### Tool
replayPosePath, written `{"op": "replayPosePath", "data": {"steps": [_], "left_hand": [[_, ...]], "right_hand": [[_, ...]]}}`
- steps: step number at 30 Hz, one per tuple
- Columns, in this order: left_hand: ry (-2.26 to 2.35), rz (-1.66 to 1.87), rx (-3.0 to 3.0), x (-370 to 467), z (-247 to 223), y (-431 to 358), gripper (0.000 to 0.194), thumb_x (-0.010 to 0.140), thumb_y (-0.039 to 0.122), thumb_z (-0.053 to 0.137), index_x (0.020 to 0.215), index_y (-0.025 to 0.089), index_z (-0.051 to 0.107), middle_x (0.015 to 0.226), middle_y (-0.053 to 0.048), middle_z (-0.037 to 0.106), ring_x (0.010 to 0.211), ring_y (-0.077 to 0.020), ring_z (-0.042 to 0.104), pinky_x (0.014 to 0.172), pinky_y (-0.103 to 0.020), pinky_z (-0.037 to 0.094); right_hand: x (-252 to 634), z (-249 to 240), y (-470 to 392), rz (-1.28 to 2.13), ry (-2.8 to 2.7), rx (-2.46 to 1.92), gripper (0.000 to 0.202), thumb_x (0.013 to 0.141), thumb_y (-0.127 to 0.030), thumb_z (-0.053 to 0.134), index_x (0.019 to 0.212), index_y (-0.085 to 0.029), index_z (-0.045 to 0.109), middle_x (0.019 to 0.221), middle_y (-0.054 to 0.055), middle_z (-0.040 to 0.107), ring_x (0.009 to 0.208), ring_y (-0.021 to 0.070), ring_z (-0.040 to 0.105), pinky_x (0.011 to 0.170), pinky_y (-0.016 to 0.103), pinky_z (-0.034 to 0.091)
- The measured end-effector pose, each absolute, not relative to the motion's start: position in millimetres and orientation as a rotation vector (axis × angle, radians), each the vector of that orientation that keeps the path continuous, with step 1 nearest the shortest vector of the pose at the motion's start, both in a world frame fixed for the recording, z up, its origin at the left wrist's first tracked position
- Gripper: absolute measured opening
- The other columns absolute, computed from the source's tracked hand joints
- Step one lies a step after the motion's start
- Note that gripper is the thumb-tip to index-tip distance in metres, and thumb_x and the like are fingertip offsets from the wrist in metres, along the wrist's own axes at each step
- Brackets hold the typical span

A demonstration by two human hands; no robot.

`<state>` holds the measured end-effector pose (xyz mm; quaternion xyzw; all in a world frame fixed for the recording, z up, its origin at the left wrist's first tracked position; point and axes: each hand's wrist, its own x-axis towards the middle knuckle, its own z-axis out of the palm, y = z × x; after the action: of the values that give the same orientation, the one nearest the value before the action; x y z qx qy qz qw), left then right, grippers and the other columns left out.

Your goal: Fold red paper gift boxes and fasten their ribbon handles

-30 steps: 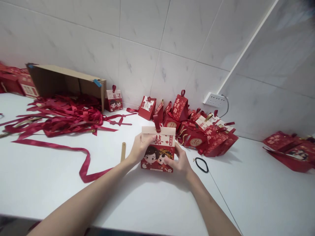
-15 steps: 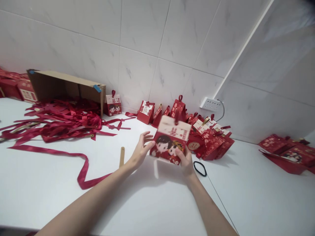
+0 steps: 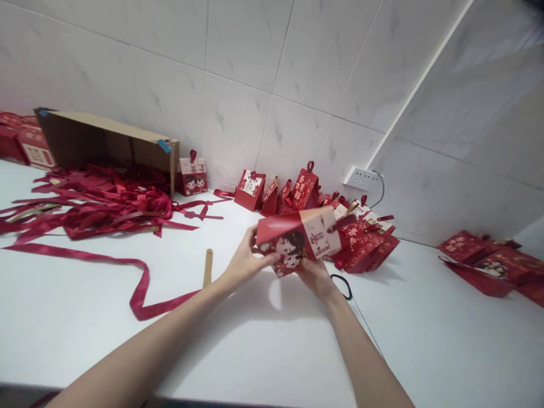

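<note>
A: What stands at the far left?
B: Some red boxes [image 3: 15, 144], beside a cardboard box [image 3: 123, 129] lying on its side, with a heap of red ribbons [image 3: 114, 209] spilling from its open front.

A: And nearer the person?
B: A long ribbon strip [image 3: 140, 289] bends across the white table [image 3: 238, 351]. Past the cardboard box stands a small printed box [image 3: 194, 178] with a ribbon loop, and closer in lies a tan stick [image 3: 208, 266].

A: What about the hands?
B: The left hand [image 3: 249, 258] grips the left end of a red-and-cream gift box [image 3: 289, 241], its thumb on the printed front. The right hand [image 3: 315, 277] grasps the lower right edge.

A: Where is that gift box, exactly?
B: Between both hands above the table, tilted, its cream top and ribbon loop pointing right.

A: Further right?
B: A black band [image 3: 343, 289] beside the right hand, a cluster of red boxes [image 3: 365, 246] behind, a power strip [image 3: 363, 179] at the wall, then another red pile [image 3: 505, 258].
</note>
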<state>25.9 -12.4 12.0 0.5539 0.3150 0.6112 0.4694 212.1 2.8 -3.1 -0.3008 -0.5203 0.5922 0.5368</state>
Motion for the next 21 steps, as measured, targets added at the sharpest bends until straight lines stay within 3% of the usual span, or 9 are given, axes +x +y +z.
{"op": "replayPosePath", "data": {"steps": [2,4,7,10,16,18,21], "left_hand": [[0.757,1.509,1.233,24,9,-8,0.066,0.064,0.054,0.072,0.115,0.019,0.047,0.107,-0.009,0.063,0.089,-0.022,0.063,0.069,-0.029,0.051],[0.736,1.462,1.188,24,7,-5,0.063,0.068,0.063,0.063,0.11,0.018,0.047,0.083,-0.004,0.064,0.064,-0.0151,0.061,0.055,-0.026,0.047],[0.733,1.415,1.253,25,7,-5,0.051,0.073,0.058,0.061,0.103,0.019,0.048,0.06,0.004,0.057,0.044,-0.0099,0.051,0.047,-0.025,0.043],[0.777,1.456,1.337,25,11,-7,0.039,0.076,0.05,0.062,0.096,0.018,0.053,0.064,0.002,0.06,0.047,-0.0108,0.054,0.051,-0.026,0.046],[0.841,1.475,1.327,23,9,-5,0.036,0.077,0.048,0.062,0.095,0.017,0.054,0.069,0.0,0.061,0.05,-0.0112,0.056,0.055,-0.027,0.047],[0.809,1.469,1.255,24,4,-3,0.044,0.075,0.053,0.061,0.1,0.018,0.053,0.077,-0.002,0.063,0.055,-0.013,0.058,0.057,-0.028,0.049],[0.711,1.502,1.124,26,-2,0,0.068,0.067,0.062,0.063,0.118,0.021,0.044,0.105,-0.008,0.063,0.083,-0.022,0.065,0.071,-0.035,0.052]], "right_hand": [[209,-1,2,1.491,-1.195,-0.788,0.052,0.062,-0.059,0.068,0.102,-0.025,0.061,0.101,0.006,0.071,0.089,0.0266,0.067,0.077,0.046,0.055],[207,2,2,1.572,-1.124,-0.876,0.052,0.069,-0.066,0.055,0.097,-0.023,0.063,0.083,0.006,0.072,0.071,0.0233,0.068,0.064,0.041,0.057],[204,6,3,1.638,-1.027,-0.985,0.048,0.076,-0.064,0.046,0.084,-0.02,0.063,0.058,0.002,0.064,0.046,0.0158,0.059,0.046,0.027,0.051],[205,7,5,1.679,-1.004,-1.002,0.047,0.078,-0.062,0.046,0.079,-0.019,0.063,0.054,0.003,0.061,0.042,0.0131,0.054,0.038,0.022,0.044],[205,4,8,1.712,-0.952,-1.021,0.051,0.08,-0.063,0.044,0.088,-0.018,0.064,0.061,0.005,0.064,0.046,0.0148,0.056,0.039,0.024,0.045],[203,3,7,1.636,-0.965,-1.026,0.048,0.077,-0.064,0.047,0.086,-0.019,0.062,0.062,0.005,0.064,0.048,0.0161,0.058,0.043,0.027,0.049],[200,3,4,1.431,-1.017,-0.88,0.038,0.069,-0.052,0.066,0.093,-0.024,0.06,0.084,0.004,0.069,0.069,0.0194,0.066,0.06,0.034,0.057]]}}
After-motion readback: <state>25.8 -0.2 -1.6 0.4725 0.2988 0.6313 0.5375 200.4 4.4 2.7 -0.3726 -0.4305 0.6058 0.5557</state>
